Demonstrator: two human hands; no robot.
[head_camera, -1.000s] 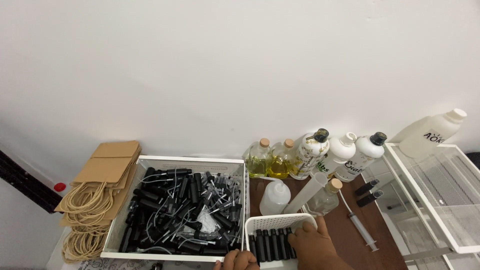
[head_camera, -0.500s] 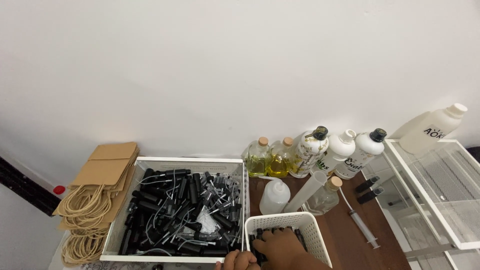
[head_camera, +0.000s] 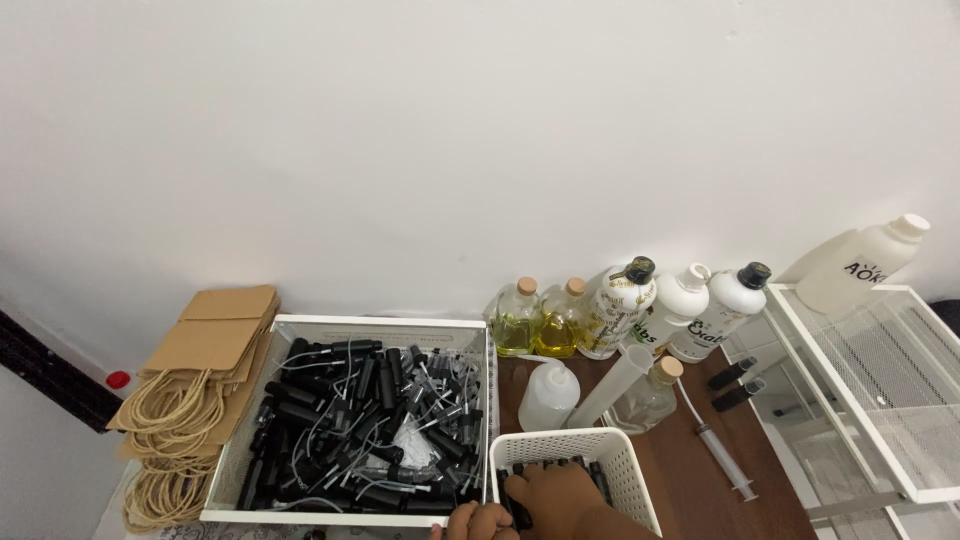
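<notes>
Only a small part of the person shows at the bottom edge of the head view. The right hand (head_camera: 550, 495) is bare, with no glove, ring or sleeve visible. The left hand (head_camera: 478, 522) is likewise bare, showing just rounded knuckles.

The right hand (head_camera: 555, 497) covers most of what lies in the small white basket (head_camera: 625, 462), so its grip cannot be told. The left hand (head_camera: 478, 522) is cut off by the bottom edge. The wire rack (head_camera: 880, 390) runs off the right edge.
</notes>
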